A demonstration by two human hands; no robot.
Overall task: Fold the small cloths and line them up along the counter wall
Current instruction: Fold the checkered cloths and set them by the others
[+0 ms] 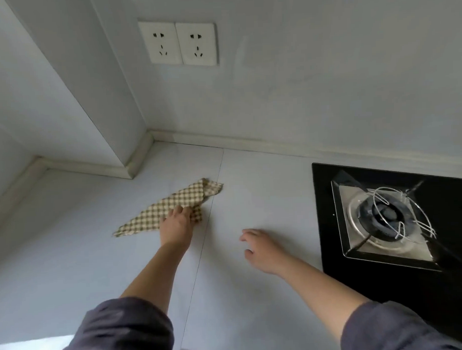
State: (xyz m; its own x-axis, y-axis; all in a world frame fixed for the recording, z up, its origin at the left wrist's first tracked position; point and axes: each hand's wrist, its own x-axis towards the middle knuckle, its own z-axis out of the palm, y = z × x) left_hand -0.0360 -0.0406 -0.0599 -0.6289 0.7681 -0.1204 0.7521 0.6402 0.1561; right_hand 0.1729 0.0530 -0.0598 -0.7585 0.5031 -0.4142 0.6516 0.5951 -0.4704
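- A checked cloth [183,197], beige and brown, lies on the counter [264,173], left of centre and well short of the far wall [326,80].
- The cloth is folded into a long, rough triangle. One point reaches near and left, and the far right end is doubled over itself.
- The cloth's right end touches a thin seam [219,170] that runs near to far across the counter.
- The left hand [176,224] is on the near right part of the cloth. Its fingers curl down into the fabric and grip it, and the arm stretches far out over the counter.
- The right hand [262,249] is apart from the cloth, to its right and nearer. It is low over the bare counter with fingers loosely spread and holds nothing. Whether it touches the surface cannot be told.
- Both arms wear dark grey sleeves [120,333] pushed up, leaving the forearms bare.
- A black hob [326,224] is set into the counter at the right, just beside the right hand.
- On the hob sits a steel tray with a burner [385,211], and a wire stand [392,187] rests over it.
- A pale trim [249,142] runs along the foot of the far wall.
- A boxed column [78,101] juts out at the far left, with the same trim round its base.
- Two white sockets [178,43] sit side by side high on the far wall, above the cloth.
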